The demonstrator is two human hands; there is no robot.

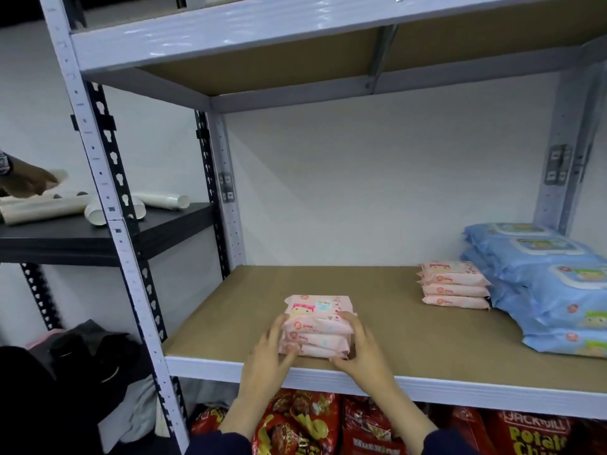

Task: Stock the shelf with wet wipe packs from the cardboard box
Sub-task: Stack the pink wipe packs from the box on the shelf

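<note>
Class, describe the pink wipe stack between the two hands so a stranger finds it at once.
Find the brown shelf board in the grey rack. Near its front edge stands a stack of pink wipe packs. Unlike the other pink stack beside the blue packs, it is held between the left hand and the right hand.

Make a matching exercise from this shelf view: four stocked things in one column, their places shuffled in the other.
Things:
1. front pink stack
2. rear pink stack
3. blue packs
4. snack bags

Places:
a. on the level under the shelf
b. at the shelf's right end
c. near the shelf's front edge
d. just left of the blue packs

Pairs: 1-c, 2-d, 3-b, 4-a
</note>
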